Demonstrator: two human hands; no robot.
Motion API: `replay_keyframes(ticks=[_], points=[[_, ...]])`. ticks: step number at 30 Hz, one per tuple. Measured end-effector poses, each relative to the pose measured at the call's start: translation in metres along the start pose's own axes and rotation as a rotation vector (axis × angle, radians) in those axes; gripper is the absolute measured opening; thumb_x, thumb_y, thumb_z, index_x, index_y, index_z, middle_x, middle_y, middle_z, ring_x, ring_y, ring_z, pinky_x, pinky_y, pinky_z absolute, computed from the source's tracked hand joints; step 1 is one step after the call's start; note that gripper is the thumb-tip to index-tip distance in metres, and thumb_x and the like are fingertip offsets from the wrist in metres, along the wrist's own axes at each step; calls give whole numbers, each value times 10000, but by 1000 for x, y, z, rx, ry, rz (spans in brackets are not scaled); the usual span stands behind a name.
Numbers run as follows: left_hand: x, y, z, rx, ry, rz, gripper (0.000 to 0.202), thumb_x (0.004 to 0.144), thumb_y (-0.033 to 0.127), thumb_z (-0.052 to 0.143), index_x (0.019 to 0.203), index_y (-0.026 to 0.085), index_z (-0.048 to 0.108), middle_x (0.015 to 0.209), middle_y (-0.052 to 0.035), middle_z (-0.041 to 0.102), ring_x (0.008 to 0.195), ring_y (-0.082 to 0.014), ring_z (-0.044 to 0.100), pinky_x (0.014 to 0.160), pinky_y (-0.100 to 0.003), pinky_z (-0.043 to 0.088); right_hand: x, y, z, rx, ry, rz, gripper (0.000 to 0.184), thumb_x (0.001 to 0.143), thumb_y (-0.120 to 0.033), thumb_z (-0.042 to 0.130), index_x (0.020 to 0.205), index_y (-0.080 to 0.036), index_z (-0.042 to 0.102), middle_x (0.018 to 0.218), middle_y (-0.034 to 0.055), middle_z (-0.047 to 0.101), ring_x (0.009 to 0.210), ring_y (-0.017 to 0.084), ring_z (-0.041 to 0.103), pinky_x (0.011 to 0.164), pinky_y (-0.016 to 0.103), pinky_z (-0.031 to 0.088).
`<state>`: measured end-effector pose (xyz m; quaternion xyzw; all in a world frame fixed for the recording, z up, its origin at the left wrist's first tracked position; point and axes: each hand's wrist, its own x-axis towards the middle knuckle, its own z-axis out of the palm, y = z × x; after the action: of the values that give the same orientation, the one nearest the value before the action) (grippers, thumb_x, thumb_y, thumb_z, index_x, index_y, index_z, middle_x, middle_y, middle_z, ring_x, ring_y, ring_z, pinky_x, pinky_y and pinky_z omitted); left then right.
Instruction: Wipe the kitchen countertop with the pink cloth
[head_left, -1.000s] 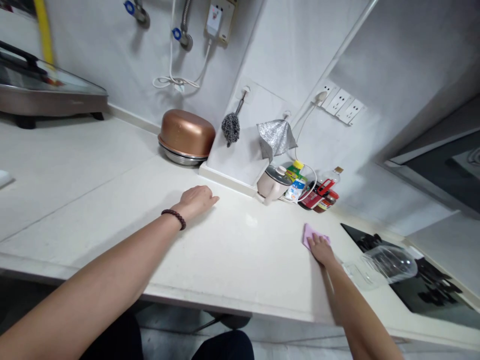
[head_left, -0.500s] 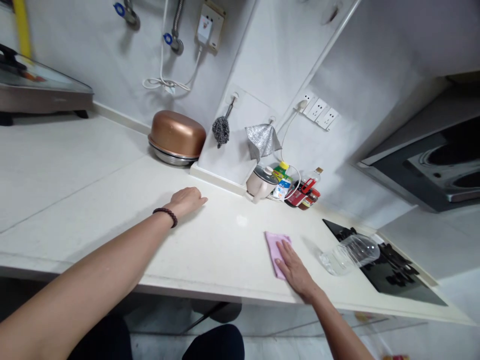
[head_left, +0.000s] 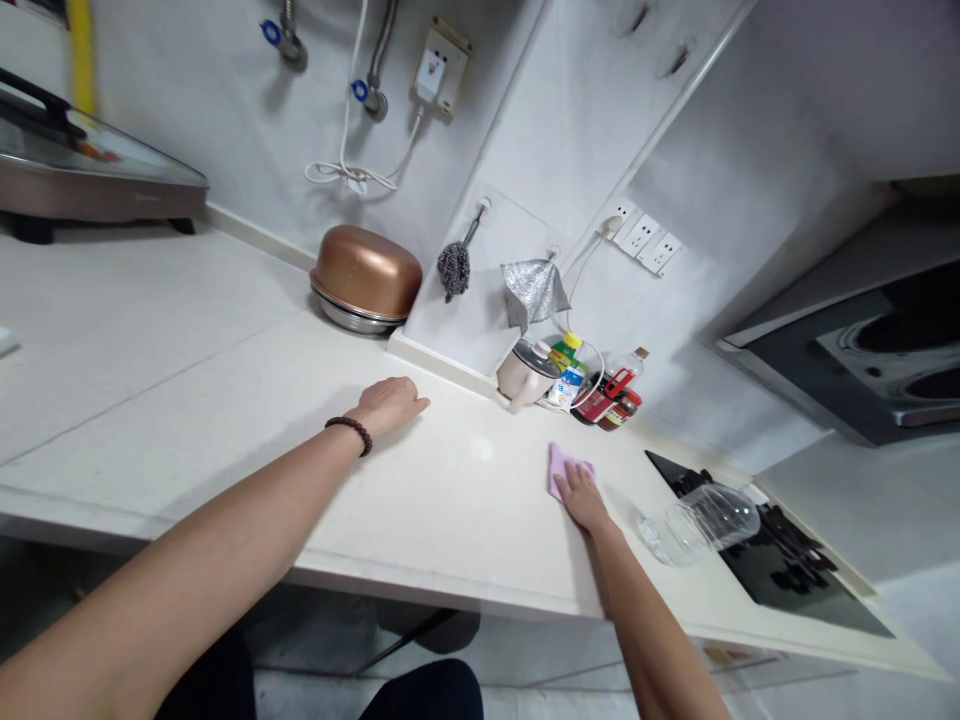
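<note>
My right hand (head_left: 582, 494) presses down on a folded pink cloth (head_left: 557, 468) on the white countertop (head_left: 465, 510), its fingers over the cloth and the cloth held under them. Part of the cloth is hidden beneath the palm. To the left, my left hand (head_left: 390, 408) rests on the counter with its fingers curled in and the thumb pointing right; nothing shows in it. A dark beaded bracelet (head_left: 350, 432) circles that wrist. Right of the cloth, a large clear plastic container (head_left: 701, 523) stands partly in front of the hob.
Along the wall are a copper-coloured pan (head_left: 369, 272) on steel bowls, a small lidded pot (head_left: 525, 376), and several bottles and jars (head_left: 606, 398). An electric pan (head_left: 97, 185) stands far left. The gas hob (head_left: 795, 575) is at right, beneath a range hood (head_left: 862, 330).
My right hand and the cloth have slid away from the counter's front edge, toward the wall. My left hand stays nearly in place; the view has shifted slightly.
</note>
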<state>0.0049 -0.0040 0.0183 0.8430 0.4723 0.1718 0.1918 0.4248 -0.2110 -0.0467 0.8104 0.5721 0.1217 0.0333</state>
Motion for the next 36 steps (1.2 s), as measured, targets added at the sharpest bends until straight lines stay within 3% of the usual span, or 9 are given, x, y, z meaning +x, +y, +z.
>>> replay_keyframes(ticks=[3,7,9,11,15,22,27,31,36], points=[[2,-3,1,4,-2,-2,435,881,511,457,740,180,701,848,-152,742,857,-286,697,668,-320,441,15,-70,-6,60,-20,-55,711,1018,-578,219,1544,-121,361,1606,141,339,1512,284,228,1212,515,199],[6,-10,5,21,-12,-22,441,881,510,450,773,183,726,898,-159,754,899,-279,700,699,-308,459,-6,-169,-32,261,-31,-352,747,1006,-609,307,1582,-135,273,1662,126,173,1538,305,98,1228,530,157],[8,-12,6,35,-23,-26,439,875,511,458,795,181,737,915,-162,756,918,-277,700,713,-302,465,-28,-199,-48,296,-50,-490,753,999,-619,342,1598,-174,236,1671,104,118,1540,305,84,1234,532,145],[8,-15,8,42,-31,-22,439,870,516,463,804,181,740,934,-163,757,924,-277,699,717,-301,467,-51,-208,-61,302,-75,-567,750,994,-620,372,1605,-215,212,1676,83,86,1540,291,91,1239,512,151],[7,-16,7,28,-40,-25,443,869,519,462,760,181,726,920,-162,752,875,-282,698,695,-312,459,-88,-160,-63,298,-86,-535,722,1004,-585,384,1609,-242,189,1678,73,99,1538,262,126,1238,477,186],[4,-13,4,-12,-45,-45,426,851,519,493,705,188,720,811,-156,734,836,-290,689,690,-323,455,-151,18,-4,220,40,-133,671,1008,-576,326,1590,-247,273,1639,81,274,1518,268,217,1207,508,274],[6,-12,5,4,-59,-53,437,854,533,474,705,196,709,806,-147,729,839,-296,686,677,-326,446,-177,121,34,130,69,10,648,984,-565,256,1397,-179,571,1522,165,468,1484,329,297,1182,577,282],[5,-10,6,8,-68,-75,421,848,530,478,701,199,693,783,-138,720,828,-293,682,661,-326,434,-176,152,47,75,52,-28,536,973,-471,269,1181,-220,695,1487,157,512,1471,333,318,1168,612,273],[2,-5,5,-13,-64,-49,420,850,523,477,660,196,660,765,-136,708,795,-290,677,639,-329,416,-172,138,47,51,88,7,574,983,-478,226,1200,-205,681,1478,165,519,1476,339,307,1157,620,289]])
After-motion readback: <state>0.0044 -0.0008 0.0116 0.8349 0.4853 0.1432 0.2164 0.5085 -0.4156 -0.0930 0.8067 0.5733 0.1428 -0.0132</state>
